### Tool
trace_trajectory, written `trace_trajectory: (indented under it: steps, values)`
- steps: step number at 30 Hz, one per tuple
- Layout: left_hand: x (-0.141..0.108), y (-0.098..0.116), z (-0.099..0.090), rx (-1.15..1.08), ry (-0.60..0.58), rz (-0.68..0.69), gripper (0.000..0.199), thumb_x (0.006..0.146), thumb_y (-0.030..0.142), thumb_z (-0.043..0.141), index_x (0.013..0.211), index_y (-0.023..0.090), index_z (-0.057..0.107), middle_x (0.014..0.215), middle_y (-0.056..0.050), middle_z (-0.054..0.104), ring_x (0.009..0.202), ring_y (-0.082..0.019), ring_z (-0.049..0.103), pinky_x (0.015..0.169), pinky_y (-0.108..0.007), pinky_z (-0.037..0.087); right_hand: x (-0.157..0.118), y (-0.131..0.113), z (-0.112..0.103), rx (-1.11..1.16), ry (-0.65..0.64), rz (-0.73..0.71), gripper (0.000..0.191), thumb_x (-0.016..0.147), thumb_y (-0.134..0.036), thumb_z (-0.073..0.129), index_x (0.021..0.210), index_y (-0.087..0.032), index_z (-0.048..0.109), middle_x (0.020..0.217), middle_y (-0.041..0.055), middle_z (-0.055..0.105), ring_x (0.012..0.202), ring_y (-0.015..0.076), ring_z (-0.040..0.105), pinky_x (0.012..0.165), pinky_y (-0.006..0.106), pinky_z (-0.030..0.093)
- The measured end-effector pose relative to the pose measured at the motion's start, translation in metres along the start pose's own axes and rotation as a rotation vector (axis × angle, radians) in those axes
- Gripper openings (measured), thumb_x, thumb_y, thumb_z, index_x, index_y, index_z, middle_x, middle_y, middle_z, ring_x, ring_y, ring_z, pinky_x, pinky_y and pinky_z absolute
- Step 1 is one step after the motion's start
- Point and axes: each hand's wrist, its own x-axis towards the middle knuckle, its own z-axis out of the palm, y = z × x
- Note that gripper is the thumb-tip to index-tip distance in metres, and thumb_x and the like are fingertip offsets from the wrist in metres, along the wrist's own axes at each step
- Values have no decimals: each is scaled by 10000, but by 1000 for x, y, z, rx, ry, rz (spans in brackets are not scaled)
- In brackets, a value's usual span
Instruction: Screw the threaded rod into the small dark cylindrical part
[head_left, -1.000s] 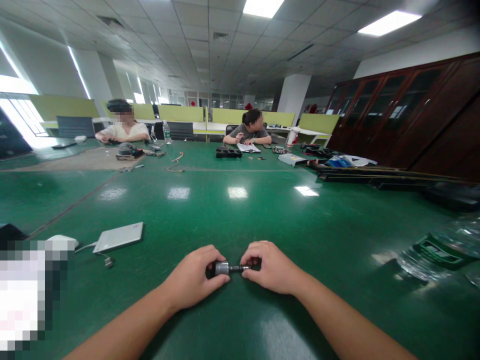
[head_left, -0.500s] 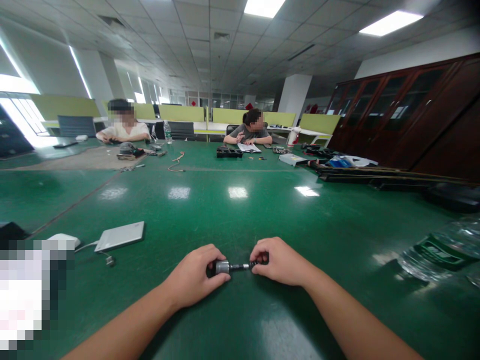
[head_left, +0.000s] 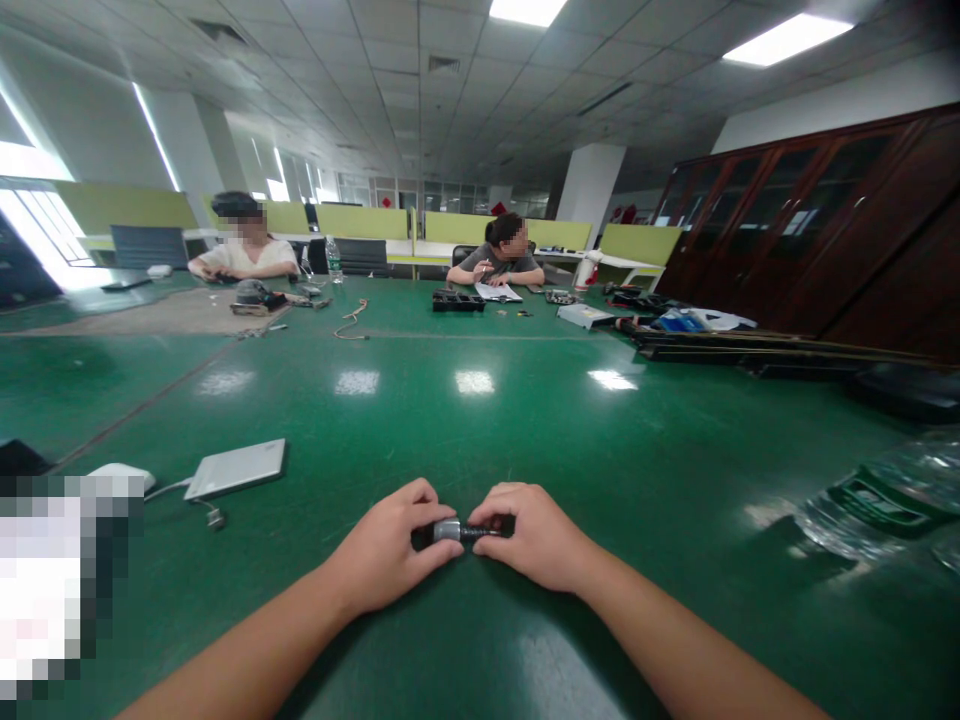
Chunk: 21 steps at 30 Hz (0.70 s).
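Observation:
Low over the green table (head_left: 390, 420), my left hand (head_left: 394, 545) grips a silver and black cylindrical part (head_left: 448, 530) between thumb and fingers. From its right end runs a thin shaft with a dark spring-like piece (head_left: 478, 533) around it. The fingers of my right hand (head_left: 532, 540) are closed on that dark piece, close beside the silver cylinder. The part lies sideways, and both its ends are partly hidden by my fingers.
A silver flat box (head_left: 236, 469) with a white cable lies at the left. Clear plastic bottles (head_left: 877, 510) lie at the right. Across the table sit two people, near a black tray (head_left: 458, 301), a cord (head_left: 352, 322) and dark metal rails (head_left: 750, 350).
My right hand has moved left along the shaft, bringing the dark spring-like piece up to the silver cylinder. My left hand has hardly moved.

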Motion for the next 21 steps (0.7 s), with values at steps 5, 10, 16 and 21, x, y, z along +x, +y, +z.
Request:
trace_trajectory:
  steps: [5, 10, 16, 21]
  values:
    - [0, 0, 2, 14, 10, -28, 302, 867, 341, 669, 1142, 219, 647, 876, -23, 637, 775, -183, 591, 704, -283, 460, 2, -2, 9, -36, 30, -17, 140, 733, -156, 753, 858, -218, 757, 775, 6, 692, 751, 154, 603, 711, 275, 426]
    - [-1, 0, 2, 3, 2, -1, 239, 810, 277, 713, 1036, 217, 660, 895, -24, 634, 791, -182, 591, 693, -270, 457, 1, -1, 7, -63, 21, -30, 126, 746, -171, 749, 865, -215, 746, 771, -1, 674, 762, 152, 594, 721, 281, 410]
    - [-1, -2, 4, -17, 16, 8, 238, 825, 240, 691, 1058, 210, 663, 953, -30, 603, 797, -170, 587, 717, -273, 469, -1, -3, 8, -63, 31, -55, 130, 759, -180, 746, 881, -224, 735, 824, 1, 689, 825, 166, 599, 789, 308, 405]
    - [1, -1, 3, -28, 5, -14, 227, 829, 236, 691, 1052, 203, 666, 939, -29, 595, 791, -170, 585, 713, -274, 467, 0, -3, 9, -60, 25, -71, 143, 772, -186, 740, 910, -219, 738, 847, 9, 700, 843, 172, 603, 818, 323, 405]
